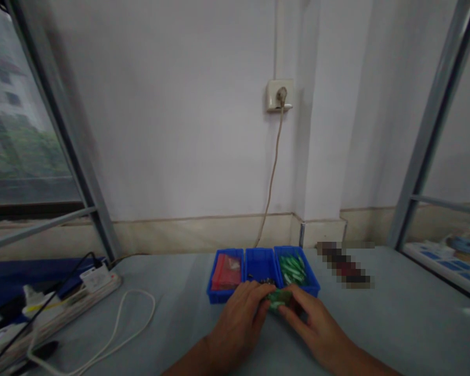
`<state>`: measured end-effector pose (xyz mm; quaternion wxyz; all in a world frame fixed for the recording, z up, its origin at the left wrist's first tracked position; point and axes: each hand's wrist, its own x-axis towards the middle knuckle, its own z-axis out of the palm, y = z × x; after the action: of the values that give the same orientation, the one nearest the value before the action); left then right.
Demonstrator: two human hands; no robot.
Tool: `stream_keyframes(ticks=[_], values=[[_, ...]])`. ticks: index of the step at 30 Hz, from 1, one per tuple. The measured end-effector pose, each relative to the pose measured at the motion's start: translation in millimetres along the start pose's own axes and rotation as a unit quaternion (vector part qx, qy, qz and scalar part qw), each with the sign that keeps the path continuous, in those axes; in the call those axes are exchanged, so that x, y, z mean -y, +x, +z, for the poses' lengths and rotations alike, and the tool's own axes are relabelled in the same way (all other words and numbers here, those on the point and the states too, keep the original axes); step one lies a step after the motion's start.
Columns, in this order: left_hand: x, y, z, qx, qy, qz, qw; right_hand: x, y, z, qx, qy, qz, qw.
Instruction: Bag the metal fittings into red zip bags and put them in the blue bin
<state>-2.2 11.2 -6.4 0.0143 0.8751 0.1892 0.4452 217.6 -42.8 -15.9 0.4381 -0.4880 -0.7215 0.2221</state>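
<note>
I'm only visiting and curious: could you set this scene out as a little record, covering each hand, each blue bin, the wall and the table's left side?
Left hand: fingers on a small green piece
Right hand: gripping the same piece
Left bin: flat red items
Middle bin: small pieces, too small to identify
Right bin: glossy green pieces
Wall: socket with plug and cord
Table's left side: power strip, white cable

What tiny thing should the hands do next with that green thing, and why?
Maybe draw the green thing back a little. The left hand and right hand pinch it close to the blue bins, and together they cover the front of the middle bin. Moving back would probably give the fingers more room.
</note>
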Motion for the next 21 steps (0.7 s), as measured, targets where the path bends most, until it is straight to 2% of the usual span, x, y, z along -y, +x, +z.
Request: stream_keyframes(ticks=[7,15,21], values=[[0,1,-1.0,-0.001,0.005,-0.002,1.000,-2,-1,1,0.006,0.011,0.006,1.000],[-1,-1,0.6,0.008,0.014,-0.008,1.000,-13,-1,3,-0.002,-0.026,-0.018,1.000],[-3,2,1.0,0.009,-0.008,-0.016,1.000,-10,-1,4,-0.010,-0.042,-0.037,0.998]])
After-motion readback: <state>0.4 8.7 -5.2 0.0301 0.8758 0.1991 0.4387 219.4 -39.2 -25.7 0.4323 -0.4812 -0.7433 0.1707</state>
